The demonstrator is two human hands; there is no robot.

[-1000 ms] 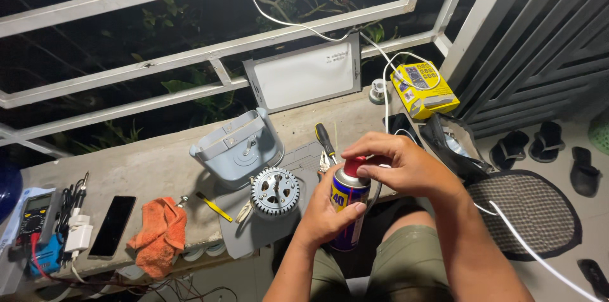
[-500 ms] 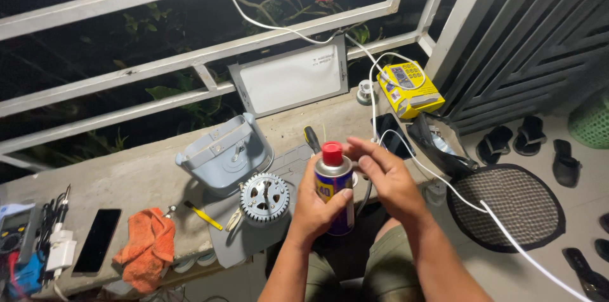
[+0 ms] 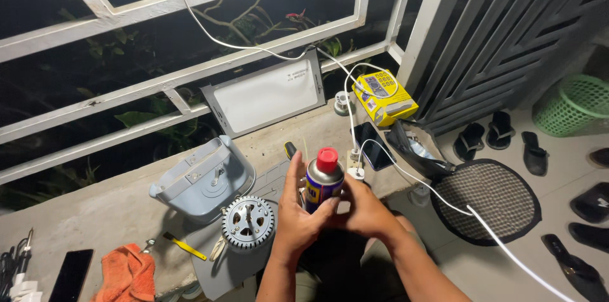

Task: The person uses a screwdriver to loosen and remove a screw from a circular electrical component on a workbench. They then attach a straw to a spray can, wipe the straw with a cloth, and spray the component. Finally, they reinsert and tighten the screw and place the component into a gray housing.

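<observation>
- Night balcony: I see a concrete ledge [image 3: 95,213] under white railing [image 3: 190,73], carrying a grey motor [image 3: 248,223] and orange rag [image 3: 129,275].
- My left hand [image 3: 297,219] grips the upright spray can [image 3: 323,183] above my lap; my right hand [image 3: 365,210] curls against its side.

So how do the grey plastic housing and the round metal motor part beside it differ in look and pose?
The grey plastic housing is a hollow, boxy shell lying tipped on the concrete ledge, while the round motor part is a finned disc lying flat on a grey sheet. The housing is pale blue-grey plastic; the motor part is shiny metal with holes. The housing is clearly the larger. Both lie untouched, left of the hands holding the spray can.
</observation>
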